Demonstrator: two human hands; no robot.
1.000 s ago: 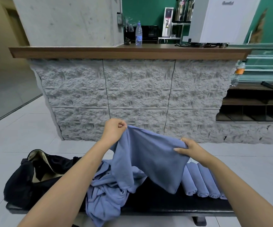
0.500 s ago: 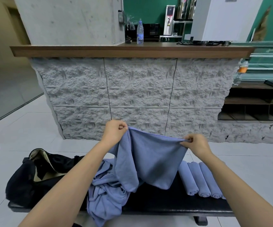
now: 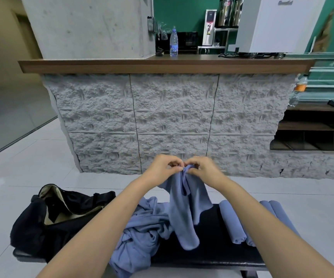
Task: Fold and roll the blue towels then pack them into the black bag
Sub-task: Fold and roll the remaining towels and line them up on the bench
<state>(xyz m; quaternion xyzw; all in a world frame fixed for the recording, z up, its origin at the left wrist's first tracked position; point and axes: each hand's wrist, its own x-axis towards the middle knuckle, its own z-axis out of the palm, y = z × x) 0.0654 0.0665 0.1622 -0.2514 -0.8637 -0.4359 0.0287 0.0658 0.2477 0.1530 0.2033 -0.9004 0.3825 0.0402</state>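
One blue towel [image 3: 186, 209] hangs from both hands, long axis vertical, lower end down at the black bench [image 3: 212, 257]. Left hand [image 3: 162, 167] and right hand [image 3: 204, 169] pinch its bunched top edge, fingers curled, hands nearly touching. One crumpled towel heap [image 3: 142, 235] sits left of it. At least three rolled towels [image 3: 232, 223] lie on the right, side by side, axes across the bench; the right forearm covers part of them. One black bag [image 3: 47, 225] sits open at the bench's left end.

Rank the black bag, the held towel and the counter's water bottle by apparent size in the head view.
Largest: black bag.
Then: held towel.
Smallest: water bottle, though distance shrinks it.
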